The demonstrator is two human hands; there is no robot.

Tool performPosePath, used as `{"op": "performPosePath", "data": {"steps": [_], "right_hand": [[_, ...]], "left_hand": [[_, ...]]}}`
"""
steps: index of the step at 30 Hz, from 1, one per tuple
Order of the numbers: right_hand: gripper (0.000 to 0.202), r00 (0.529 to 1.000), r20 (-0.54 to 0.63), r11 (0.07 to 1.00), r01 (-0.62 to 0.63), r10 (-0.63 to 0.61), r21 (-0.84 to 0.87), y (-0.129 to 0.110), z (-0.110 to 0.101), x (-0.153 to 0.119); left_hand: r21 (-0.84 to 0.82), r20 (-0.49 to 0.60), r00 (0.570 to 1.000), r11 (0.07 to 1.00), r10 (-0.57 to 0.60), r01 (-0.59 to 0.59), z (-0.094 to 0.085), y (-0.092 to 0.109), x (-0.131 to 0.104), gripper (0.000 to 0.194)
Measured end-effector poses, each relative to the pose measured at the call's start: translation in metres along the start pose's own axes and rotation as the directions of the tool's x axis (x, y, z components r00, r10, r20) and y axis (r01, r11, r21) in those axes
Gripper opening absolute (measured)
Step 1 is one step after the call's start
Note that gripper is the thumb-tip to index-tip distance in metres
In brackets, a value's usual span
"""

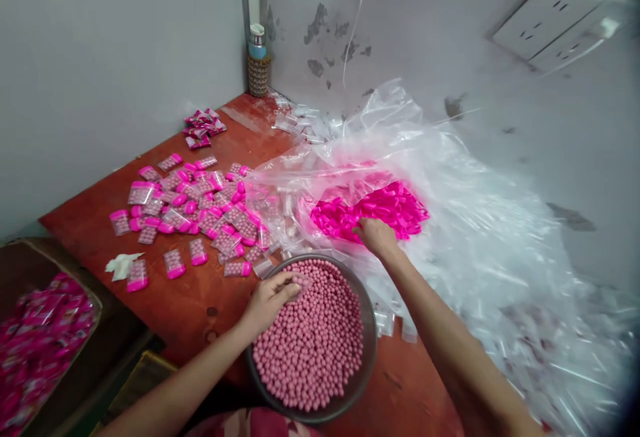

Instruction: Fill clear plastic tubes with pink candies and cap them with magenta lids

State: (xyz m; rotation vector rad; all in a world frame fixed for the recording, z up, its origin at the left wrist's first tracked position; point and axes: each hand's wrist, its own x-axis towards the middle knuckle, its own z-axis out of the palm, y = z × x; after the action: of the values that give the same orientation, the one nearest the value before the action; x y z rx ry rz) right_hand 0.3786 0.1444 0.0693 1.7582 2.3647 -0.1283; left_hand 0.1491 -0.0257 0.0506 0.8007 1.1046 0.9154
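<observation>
My left hand (273,298) is closed round a small clear plastic container (302,281), held over a round metal bowl (371,330). Small pink balls (310,343) fill that bowl; the container's contents are hard to make out. My right hand (379,237) reaches to the near edge of a heap of bright pink plastic caps (393,207) lying in an open clear plastic bag (395,113). Its fingers are curled together against a pink cap there. Left of the bag lie many filled, pink-capped containers (175,263) in a loose pile.
Shiny pink packets (203,123) sit farther back on the red table (180,317). More fill a box (45,343) at lower left. A flask (257,43) stands in the corner. Empty clear containers (310,123) lie by the wall. A white scrap (120,265) is at left.
</observation>
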Motion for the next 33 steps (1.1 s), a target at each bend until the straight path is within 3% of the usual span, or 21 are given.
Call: {"op": "performPosePath", "data": {"steps": [3,5,7,10,19,25,29,33], "right_hand": [[0.026,0.996,-0.083,0.925,0.054,-0.025,0.375,-0.012,-0.013,-0.047],[0.026,0.977,-0.183,0.747,0.205,-0.113,0.633,-0.031,-0.019,-0.082],[0.027,0.944,-0.252,0.609,0.330,-0.213,0.721,-0.052,-0.022,-0.114],[0.027,0.907,-0.328,0.573,0.421,-0.264,0.703,-0.076,-0.021,-0.148],[0.018,0.914,-0.291,0.719,0.402,-0.282,0.567,-0.089,-0.020,-0.201],[0.014,0.911,-0.288,0.735,0.408,-0.294,0.542,-0.089,-0.013,-0.213],[0.024,0.884,-0.306,0.715,0.467,-0.354,0.520,-0.087,-0.023,-0.207],[0.050,0.771,-0.283,0.694,0.636,-0.570,0.338,-0.091,-0.049,-0.197]], "left_hand": [[0.074,-0.001,0.997,0.994,0.080,-0.080,0.012,0.007,-0.002,0.028],[0.162,0.026,0.989,0.976,0.144,-0.147,0.018,0.012,-0.007,0.025],[0.280,0.047,0.978,0.937,0.204,-0.209,0.022,0.017,-0.013,0.024],[0.437,0.084,0.955,0.850,0.285,-0.293,0.028,0.020,-0.025,0.022],[0.570,0.224,0.902,0.701,0.368,-0.428,0.040,0.007,-0.063,0.020],[0.694,0.405,0.833,0.468,0.377,-0.548,0.038,0.009,-0.065,0.024],[0.689,0.439,0.846,0.491,0.303,-0.533,0.036,0.018,-0.061,0.021],[0.616,0.411,0.875,0.631,0.254,-0.472,0.036,0.018,-0.064,0.019]]}}
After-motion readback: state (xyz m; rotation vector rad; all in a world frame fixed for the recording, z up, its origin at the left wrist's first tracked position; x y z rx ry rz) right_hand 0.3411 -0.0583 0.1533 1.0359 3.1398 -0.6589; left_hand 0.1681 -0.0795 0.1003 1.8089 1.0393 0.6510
